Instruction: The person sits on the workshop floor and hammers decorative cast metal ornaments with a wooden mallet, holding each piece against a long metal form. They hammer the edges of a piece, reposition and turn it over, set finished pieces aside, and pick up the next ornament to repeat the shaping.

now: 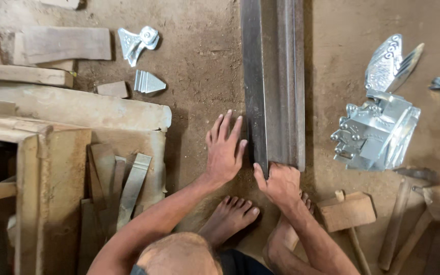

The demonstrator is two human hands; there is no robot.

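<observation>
The long metal beam (pixel 276 81) is gripped at its 6 o'clock end by the right hand (pixel 280 182), the left hand (pixel 225 153) is laid flat and open beside it, and the bare toes (pixel 238 206) could be crushed if it slips.

A long metal channel (pixel 273 81) runs from the top centre of the frame down to the middle. The right hand (pixel 280 182) grips its lower end; the left hand (pixel 224 150) lies flat on the dirt floor (pixel 199 61) just left of it. Wooden planks (pixel 62 46) sit upper left, above a wooden box (pixel 52 178) at the left edge. Stamped metal pieces (pixel 378 127) are piled at the right, with a wooden mallet (pixel 347 211) below them.
</observation>
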